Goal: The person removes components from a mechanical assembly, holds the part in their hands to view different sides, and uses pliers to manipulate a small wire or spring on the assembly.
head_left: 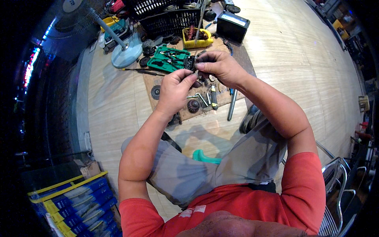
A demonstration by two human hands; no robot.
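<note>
My left hand (177, 87) and my right hand (222, 68) meet over a cardboard sheet, fingers pinched close together. Between them is a small black part (190, 62) with a ridged, housing-like look; the fingertips cover some of it, and its exact kind is unclear. Just beyond lies an open green tool case (160, 63) with black tools inside. Below the hands, hex keys (203, 99), a black-and-yellow utility knife (214, 98) and a dark toothed round part (193, 105) rest on the cardboard (189, 115). A black disc (156, 92) lies beside my left wrist.
A yellow cut-open container (198, 42) of reddish-brown pieces, a black battery (233, 27) and black crates (169, 23) stand at the far side. A fan base (126, 53) is far left. A metal tube (232, 106) lies right; a green stool (205, 157) shows between my legs.
</note>
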